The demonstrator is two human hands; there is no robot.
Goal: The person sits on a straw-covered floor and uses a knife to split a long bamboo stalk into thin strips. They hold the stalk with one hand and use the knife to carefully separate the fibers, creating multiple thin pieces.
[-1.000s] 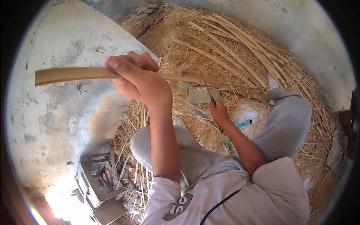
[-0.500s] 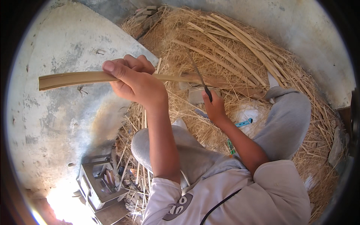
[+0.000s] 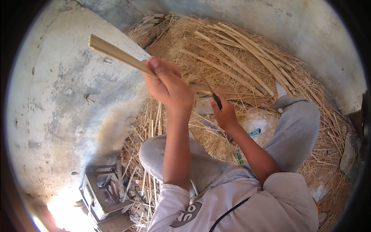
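My left hand [image 3: 168, 83] is closed round a split bamboo strip [image 3: 119, 55], whose free end slants up to the left in front of the wall. Past the hand, the strip's other part is mostly hidden. My right hand [image 3: 224, 112] grips the black handle of a knife [image 3: 216, 100]; its thin blade points up and away, toward a wooden piece [image 3: 247, 101] on the floor. Beyond the hands, several long bamboo strips [image 3: 235, 63] lie side by side on the shavings. A blue-handled tool [image 3: 254, 132] rests on the floor between my legs.
Bamboo shavings [image 3: 328, 162] cover the floor around my crossed legs. A pale, stained wall [image 3: 58, 96] rises close on the left. At lower left stands an open wooden box [image 3: 101, 193] with small things inside. A green object [image 3: 239, 156] lies near my lap, and stacked bricks [image 3: 152, 21] stand far off.
My left hand has moved right, and the strip has turned from nearly level to slanting, its free end now higher. The knife in my right hand has shifted slightly and its blade looks shorter.
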